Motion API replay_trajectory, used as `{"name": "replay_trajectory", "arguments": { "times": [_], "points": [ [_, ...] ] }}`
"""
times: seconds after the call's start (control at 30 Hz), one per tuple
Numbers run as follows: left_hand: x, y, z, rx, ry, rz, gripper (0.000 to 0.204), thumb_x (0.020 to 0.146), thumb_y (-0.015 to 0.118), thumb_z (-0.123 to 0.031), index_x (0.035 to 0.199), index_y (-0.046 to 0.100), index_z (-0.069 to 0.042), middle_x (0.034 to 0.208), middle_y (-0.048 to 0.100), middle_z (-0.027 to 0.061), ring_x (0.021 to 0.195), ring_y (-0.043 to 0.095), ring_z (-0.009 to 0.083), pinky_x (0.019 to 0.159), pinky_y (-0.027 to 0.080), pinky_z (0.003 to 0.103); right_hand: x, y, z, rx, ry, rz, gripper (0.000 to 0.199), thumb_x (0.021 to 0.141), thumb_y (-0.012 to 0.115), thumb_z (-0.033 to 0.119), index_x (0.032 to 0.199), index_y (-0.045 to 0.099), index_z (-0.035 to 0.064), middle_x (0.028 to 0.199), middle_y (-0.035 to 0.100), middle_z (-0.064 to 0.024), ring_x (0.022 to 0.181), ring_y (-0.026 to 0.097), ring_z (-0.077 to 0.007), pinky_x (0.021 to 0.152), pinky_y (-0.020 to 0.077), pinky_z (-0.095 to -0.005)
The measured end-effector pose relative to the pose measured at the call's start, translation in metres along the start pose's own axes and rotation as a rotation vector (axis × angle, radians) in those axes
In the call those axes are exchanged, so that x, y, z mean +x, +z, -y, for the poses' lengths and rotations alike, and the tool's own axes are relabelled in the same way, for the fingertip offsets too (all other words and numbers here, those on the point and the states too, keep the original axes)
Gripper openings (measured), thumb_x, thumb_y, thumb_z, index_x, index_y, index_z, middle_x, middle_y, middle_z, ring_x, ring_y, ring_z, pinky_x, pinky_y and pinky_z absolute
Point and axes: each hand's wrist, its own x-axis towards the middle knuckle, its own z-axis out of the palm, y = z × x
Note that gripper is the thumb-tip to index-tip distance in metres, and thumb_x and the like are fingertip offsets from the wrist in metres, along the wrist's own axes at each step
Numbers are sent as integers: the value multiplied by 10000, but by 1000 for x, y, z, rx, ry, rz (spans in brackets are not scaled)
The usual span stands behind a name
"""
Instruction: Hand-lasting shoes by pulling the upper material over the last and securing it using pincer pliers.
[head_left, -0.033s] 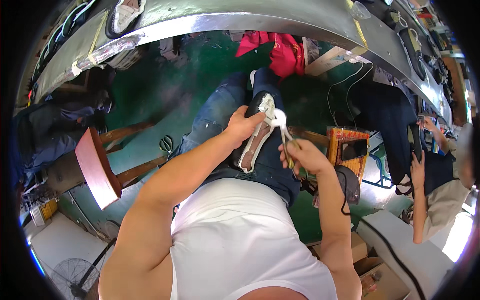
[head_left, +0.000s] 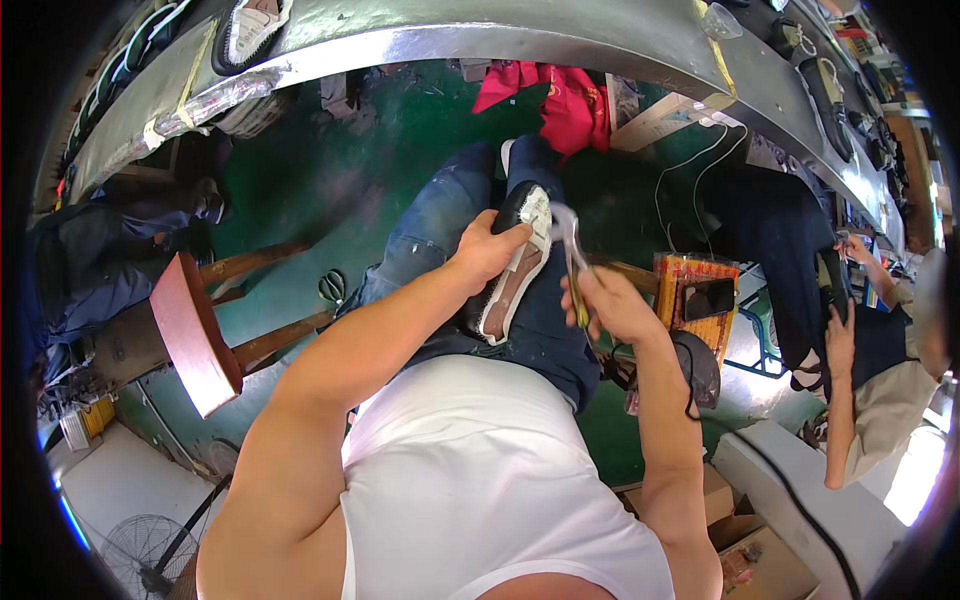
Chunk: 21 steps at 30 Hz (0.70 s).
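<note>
A shoe (head_left: pixel 512 278) lies bottom-up on my lap, with a white rim, a brown underside and a black upper. My left hand (head_left: pixel 488 250) is wrapped around its toe end and holds it steady. My right hand (head_left: pixel 612 305) grips the yellow handles of metal pliers (head_left: pixel 568 240). The pliers' jaws are at the shoe's toe edge, right beside my left thumb. I sit in blue jeans and a white sleeveless top.
A long metal conveyor table (head_left: pixel 450 35) curves across the top and carries a shoe (head_left: pixel 250 25). A wooden stool with a red seat (head_left: pixel 195 335) stands at my left, with scissors (head_left: pixel 332 287) on the green floor. A red cloth (head_left: pixel 560 100), an orange crate (head_left: pixel 690 290) and another person (head_left: pixel 870 380) are to my right.
</note>
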Motion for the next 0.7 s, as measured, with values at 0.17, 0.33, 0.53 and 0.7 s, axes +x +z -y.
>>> {"name": "replay_trajectory", "arguments": {
  "times": [0.17,0.33,0.53,0.7],
  "points": [
    [-5,6,-5,125,20,-31,753,786,716,-344,1353,438,67,1178,619,203,1056,625,249,887,510,345,29,7,46,-526,-237,-247,471,1034,410,379,909,582,-42,712,631,-97,649,641,-178,572,507,-347],
    [-13,4,-16,172,-8,10,769,759,720,-350,1344,450,70,1193,617,221,1074,629,270,902,506,351,23,5,43,-562,-364,-269,462,1019,427,368,803,574,-14,675,629,-92,568,623,-194,579,501,-343],
    [-1,-8,-11,113,-61,38,850,759,749,-315,1373,369,133,1258,563,265,1118,606,303,940,494,370,11,-5,20,-557,-34,-183,407,994,472,339,900,592,-37,732,627,-103,628,628,-165,608,502,-335],
    [6,-21,-13,-151,-93,234,914,755,784,-280,1404,297,141,1273,561,246,1129,599,312,967,478,402,-14,19,-34,-228,-184,-370,397,1017,440,324,941,598,-32,743,628,-87,626,622,-154,597,500,-307]
  ]
}}
